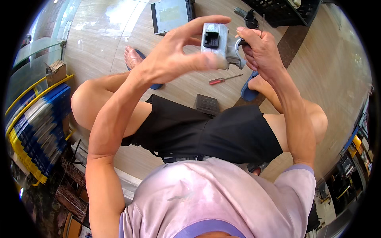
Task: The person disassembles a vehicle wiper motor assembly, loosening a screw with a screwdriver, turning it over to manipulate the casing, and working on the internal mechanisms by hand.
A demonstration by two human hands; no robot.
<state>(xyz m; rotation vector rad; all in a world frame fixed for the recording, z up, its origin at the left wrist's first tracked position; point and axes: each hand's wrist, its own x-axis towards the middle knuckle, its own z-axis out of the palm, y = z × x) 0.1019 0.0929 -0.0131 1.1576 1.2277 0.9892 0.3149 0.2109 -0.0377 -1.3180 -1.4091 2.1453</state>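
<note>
The left hand [168,57] held a grey metal block [222,29] in widely curved fingers; the right hand [260,49] closed its fingers around a thin rod [262,24] and, seemingly, the block's curved end. Below, a screwdriver [224,79] lay on the floor [180,85].

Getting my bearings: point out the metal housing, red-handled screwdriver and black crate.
Metal housing [223,48], head view: grey outer casing.
Red-handled screwdriver [218,80], head view: red handle.
Black crate [287,18], head view: slotted side wall.

Dull grey metal housing [223,43] with a matt black plastic socket [211,40]; smooth, glossy floor tiles [101,45] (light glares off them); matt cloth shorts [184,125]
</note>
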